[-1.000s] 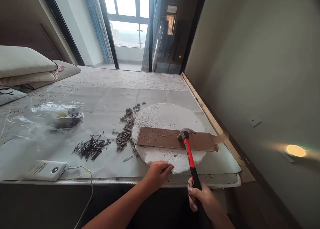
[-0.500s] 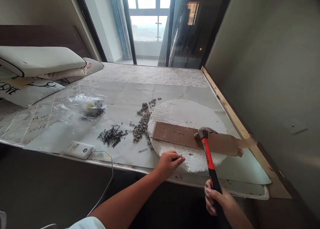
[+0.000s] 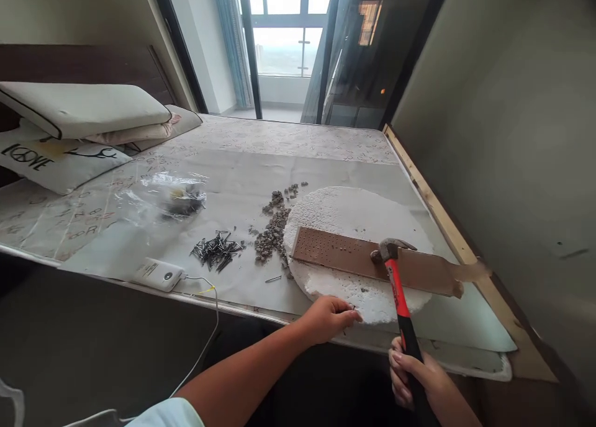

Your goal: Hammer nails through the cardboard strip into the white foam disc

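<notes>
My right hand (image 3: 416,380) grips the red and black handle of a claw hammer (image 3: 395,278). The hammer's steel head rests on a brown strip of board (image 3: 354,258) that has rows of holes and nail heads at its left end. The strip lies across a round white foam slab (image 3: 354,213). At the slab's near edge my left hand (image 3: 328,318) is closed in a pinch on a small dark nail.
A pile of dark nails (image 3: 216,251), a line of grey gravel (image 3: 272,228), one loose nail (image 3: 273,279), a clear plastic bag (image 3: 162,198) and a white power bank (image 3: 157,274) with a cable lie on the paper-covered bed. Pillows (image 3: 79,107) are stacked far left. A wall runs along the right.
The view has shifted left and slightly up. My left hand has drawn back a little toward the slab's near edge. The hammer head stays on the strip.
</notes>
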Motion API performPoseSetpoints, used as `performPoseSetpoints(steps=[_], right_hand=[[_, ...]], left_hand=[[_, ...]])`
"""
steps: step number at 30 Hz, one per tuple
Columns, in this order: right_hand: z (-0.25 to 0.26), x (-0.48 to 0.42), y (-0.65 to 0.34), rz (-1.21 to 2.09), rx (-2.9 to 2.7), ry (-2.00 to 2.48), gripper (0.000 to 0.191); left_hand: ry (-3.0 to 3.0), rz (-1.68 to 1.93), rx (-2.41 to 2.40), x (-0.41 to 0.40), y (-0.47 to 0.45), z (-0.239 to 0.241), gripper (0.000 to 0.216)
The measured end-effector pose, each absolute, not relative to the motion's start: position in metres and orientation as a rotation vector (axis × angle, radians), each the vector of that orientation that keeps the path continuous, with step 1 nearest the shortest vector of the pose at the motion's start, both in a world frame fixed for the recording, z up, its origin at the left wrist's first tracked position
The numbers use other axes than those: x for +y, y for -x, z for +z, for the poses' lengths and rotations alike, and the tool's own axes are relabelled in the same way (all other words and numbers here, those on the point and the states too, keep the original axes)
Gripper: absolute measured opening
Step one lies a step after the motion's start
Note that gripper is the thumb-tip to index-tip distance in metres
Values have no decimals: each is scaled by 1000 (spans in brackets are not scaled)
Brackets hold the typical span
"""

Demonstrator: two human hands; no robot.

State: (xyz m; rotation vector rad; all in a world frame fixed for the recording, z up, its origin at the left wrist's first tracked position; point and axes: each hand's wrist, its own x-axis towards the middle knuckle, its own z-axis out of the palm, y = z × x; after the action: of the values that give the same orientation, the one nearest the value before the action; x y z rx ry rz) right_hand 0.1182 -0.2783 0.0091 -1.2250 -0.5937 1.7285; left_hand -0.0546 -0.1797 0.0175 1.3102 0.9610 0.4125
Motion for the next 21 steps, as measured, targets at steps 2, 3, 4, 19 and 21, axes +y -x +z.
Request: performPoseSetpoints(steps=[2, 3, 4, 19, 21], right_hand=[[13, -276, -117, 1735, -585, 1222, 41], [16, -275, -117, 1739, -579, 1222, 40], [18, -273, -117, 1740, -571, 1221, 40], [38, -260, -123, 1798, -548, 1078, 28], [37, -262, -124, 1783, -559, 1108, 25]], left_hand=[[-1307, 366, 872, -181, 55, 19, 40], [-1323, 360, 850, -181, 55, 21, 40], [-1361, 375, 848, -179, 55, 23, 39], [-1515, 1400, 1220, -54, 59, 80, 27], [-1313, 1622, 1186, -56, 71, 88, 29]])
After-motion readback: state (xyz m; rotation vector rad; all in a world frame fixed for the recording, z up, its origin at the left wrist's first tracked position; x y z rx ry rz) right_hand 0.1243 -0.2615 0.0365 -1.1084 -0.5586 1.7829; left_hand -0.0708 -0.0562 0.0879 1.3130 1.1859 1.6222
